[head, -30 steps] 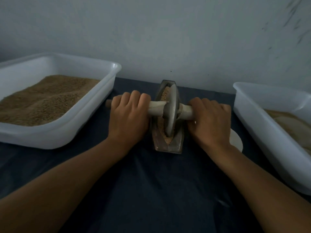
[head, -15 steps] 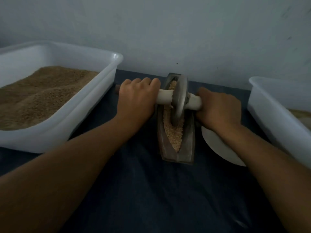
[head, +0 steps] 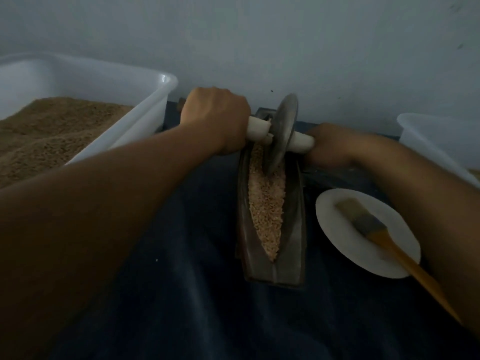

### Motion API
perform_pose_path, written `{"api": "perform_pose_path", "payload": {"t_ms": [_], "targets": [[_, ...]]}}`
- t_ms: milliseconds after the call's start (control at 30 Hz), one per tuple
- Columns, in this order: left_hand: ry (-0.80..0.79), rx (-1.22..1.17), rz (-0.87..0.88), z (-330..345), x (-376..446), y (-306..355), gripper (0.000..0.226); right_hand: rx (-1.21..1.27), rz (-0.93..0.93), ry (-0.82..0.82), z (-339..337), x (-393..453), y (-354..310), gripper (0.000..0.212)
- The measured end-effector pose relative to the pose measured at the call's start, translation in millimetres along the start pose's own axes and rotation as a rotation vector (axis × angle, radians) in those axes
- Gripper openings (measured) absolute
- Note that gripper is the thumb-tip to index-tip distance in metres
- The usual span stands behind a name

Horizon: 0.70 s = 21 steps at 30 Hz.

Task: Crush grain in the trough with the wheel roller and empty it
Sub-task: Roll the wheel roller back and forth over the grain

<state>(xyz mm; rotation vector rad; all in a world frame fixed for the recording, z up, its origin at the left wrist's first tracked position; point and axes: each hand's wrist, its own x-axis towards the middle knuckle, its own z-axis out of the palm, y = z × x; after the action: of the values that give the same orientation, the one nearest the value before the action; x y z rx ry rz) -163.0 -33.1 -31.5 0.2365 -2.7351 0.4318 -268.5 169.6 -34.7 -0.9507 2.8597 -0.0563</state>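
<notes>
A dark cloth covers the bench (head: 181, 307). A big white tub (head: 145, 110) of brown grain stands at the left, another tub (head: 431, 136) at the right. Between them lies the metal trough (head: 293, 235), filled with pale grain (head: 266, 203). The wheel roller (head: 283, 131) sits at its far end — the left hand (head: 215, 118) and right hand (head: 332, 144) each grip its white handle. Beside the trough, a brush (head: 371, 227) rests on a white plate (head: 335, 229).

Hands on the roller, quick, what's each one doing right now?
Left hand: gripping the wheel roller's left handle.
Right hand: gripping its right handle.
</notes>
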Motion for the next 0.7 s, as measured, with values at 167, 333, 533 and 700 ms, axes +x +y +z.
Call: {"api": "perform_pose_path", "payload": {"t_ms": [167,333,533,700], "targets": [[0.034,-0.023,-0.004,5.8,-4.8,-1.1,0.020,0.014,-0.010,0.019,0.7,0.7,0.8,0.020],[0.184,0.006,-0.023,5.0,-26.7,7.9,0.018,-0.065,-0.003,0.204,14.4,-19.0,0.7,0.012],[0.432,-0.085,-0.067,14.3,-73.0,13.9,0.014,-0.187,-0.025,0.521,34.7,-59.4,-12.0,0.019],[0.546,-0.150,-0.074,12.8,-100.7,20.6,0.009,-0.197,-0.076,0.673,44.7,-91.6,-20.1,0.023]]}}
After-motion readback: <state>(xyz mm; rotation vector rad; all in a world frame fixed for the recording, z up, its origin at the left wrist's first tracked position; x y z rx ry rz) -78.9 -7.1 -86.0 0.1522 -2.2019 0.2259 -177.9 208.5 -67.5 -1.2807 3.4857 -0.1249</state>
